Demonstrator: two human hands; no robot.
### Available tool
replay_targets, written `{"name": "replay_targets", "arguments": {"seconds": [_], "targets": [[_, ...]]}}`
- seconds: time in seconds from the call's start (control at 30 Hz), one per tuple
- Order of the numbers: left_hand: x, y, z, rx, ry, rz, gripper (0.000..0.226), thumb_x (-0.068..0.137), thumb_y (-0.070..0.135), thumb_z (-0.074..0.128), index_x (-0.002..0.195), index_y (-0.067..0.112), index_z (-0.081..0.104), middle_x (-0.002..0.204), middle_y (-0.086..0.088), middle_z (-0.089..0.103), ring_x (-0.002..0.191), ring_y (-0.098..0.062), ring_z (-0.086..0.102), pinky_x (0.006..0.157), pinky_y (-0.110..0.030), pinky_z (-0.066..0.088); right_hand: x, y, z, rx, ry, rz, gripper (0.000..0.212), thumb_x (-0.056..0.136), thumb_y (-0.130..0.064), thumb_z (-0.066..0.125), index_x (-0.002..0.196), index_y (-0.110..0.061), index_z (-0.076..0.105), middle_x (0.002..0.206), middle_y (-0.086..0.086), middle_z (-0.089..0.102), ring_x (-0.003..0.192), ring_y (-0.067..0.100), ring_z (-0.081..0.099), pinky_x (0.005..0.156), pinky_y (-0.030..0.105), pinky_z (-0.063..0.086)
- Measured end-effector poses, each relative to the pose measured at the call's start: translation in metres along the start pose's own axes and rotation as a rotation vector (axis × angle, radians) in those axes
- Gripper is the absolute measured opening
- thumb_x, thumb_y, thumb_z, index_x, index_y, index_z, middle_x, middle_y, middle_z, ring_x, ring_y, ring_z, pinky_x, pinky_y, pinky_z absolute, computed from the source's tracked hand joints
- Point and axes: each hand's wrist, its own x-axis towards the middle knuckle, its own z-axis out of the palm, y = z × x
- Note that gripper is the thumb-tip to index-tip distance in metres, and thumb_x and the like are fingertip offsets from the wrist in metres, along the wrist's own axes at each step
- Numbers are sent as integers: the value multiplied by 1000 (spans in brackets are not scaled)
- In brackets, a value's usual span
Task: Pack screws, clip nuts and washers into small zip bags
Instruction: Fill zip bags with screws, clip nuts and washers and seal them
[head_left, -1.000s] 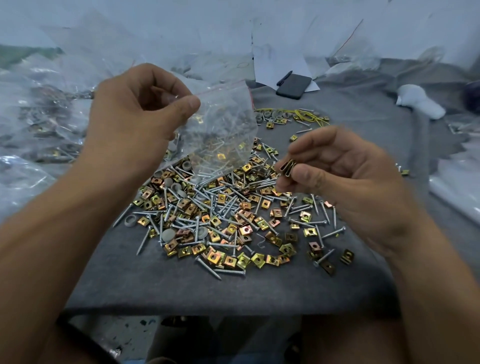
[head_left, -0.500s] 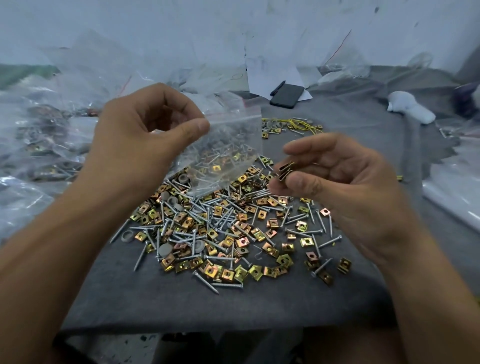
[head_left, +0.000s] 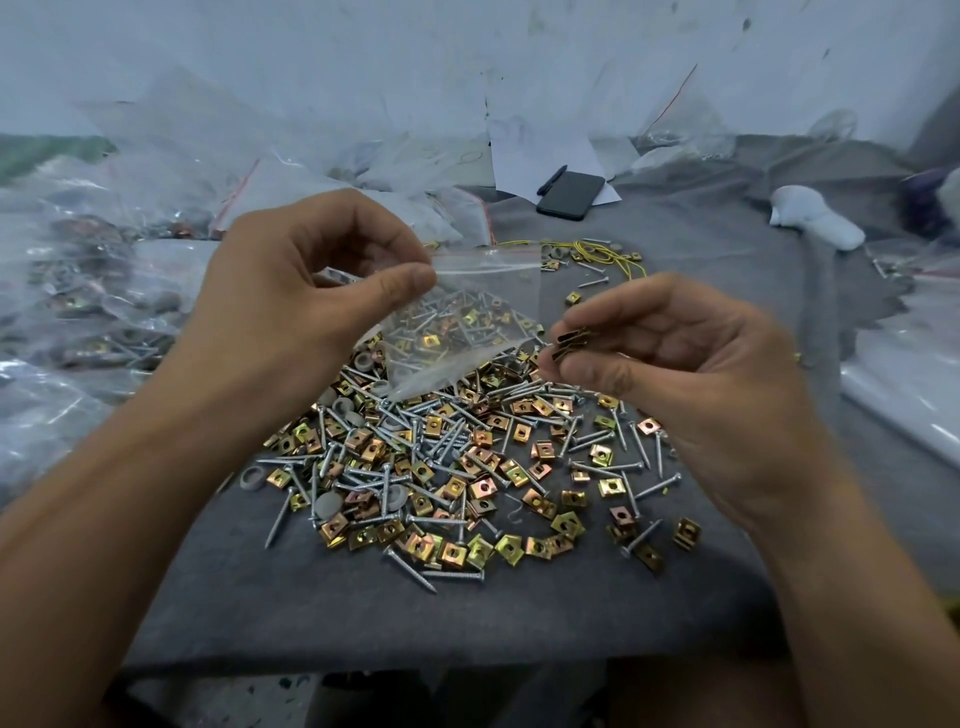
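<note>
Spillage is the main risk we see from here. Our left hand (head_left: 291, 296) pinches the top left corner of the zip bag (head_left: 467, 317) between thumb and curled fingers, so the bag hangs slanted above the far side of the pile (head_left: 457, 457) on the grey mat (head_left: 363, 613). We cannot tell whether its mouth is parted or pressed flat, and with only one corner held, the film may sag shut just as the load arrives. Our right hand (head_left: 675, 364) pinches a small stack of clip nuts (head_left: 571, 340) between thumb and forefinger, the other fingers loosely curled, just beside the bag's right edge but apart from it. If we push the stack at a closed mouth, the nuts could catch on the zip strip, fan out of the pinch and drop back among the loose screws (head_left: 447, 574), nuts and grey washers (head_left: 328, 505), and we would lose our count. The bag looks empty to us, though the pile shows through the clear film and makes this hard to judge. A sharp nut edge could also snag the thin film. Far behind, a phone (head_left: 571, 195) lies on paper, and filled bags (head_left: 93, 291) crowd the left side, well apart from our hands.
</note>
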Motion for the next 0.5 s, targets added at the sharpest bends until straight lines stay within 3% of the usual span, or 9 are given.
{"name": "replay_targets", "arguments": {"seconds": [0.07,0.5], "targets": [[1,-1,-1,22,29,-7,10,89,28,85,94,24,77,87,8,76,75,-2,65,68,-21,54,0,1,0,-19,8,-2,28,76,-4,85,101,-13,77,101,13,79,95,34,78,87,37,62],[1,1,-1,32,59,-43,9,90,27,85,94,23,77,88,6,76,78,-5,65,72,-28,55,-1,3,-2,-66,-11,-5,29,78,-5,87,104,-14,76,101,10,79,90,29,78,80,30,61]]}}
